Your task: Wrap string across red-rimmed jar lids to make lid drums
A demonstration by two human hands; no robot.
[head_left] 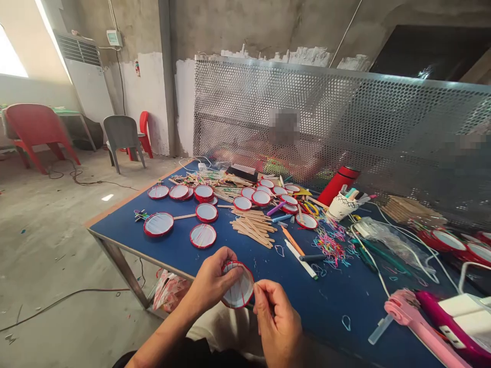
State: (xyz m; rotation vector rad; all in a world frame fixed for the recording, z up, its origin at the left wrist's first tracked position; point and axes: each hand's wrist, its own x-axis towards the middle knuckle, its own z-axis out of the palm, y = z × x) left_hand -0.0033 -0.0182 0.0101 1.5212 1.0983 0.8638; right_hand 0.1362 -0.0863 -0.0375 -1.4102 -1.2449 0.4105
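Observation:
My left hand (213, 283) grips a small red-rimmed white disc (238, 295), thumb across its face and fingers behind. Thin lines, perhaps threads, run over the white face. At the disc's right edge, my right hand (279, 322) is closed in a pinch; whatever sits between its fingertips is too small to make out. Both hands are over my lap at the table's near edge. Just beyond them lie another red-rimmed disc (203, 235) and a pile of wooden craft sticks (253, 228). A tangle of coloured rubber bands (332, 244) is further right.
More discs (261, 197) and sticks crowd the back of the blue table (230, 255). A red bottle (339, 185) and a pen cup (342, 206) stand by a perforated metal screen (245, 102). Cables and a pink glue gun (422, 324) lie right. Chairs (121, 134) are at left.

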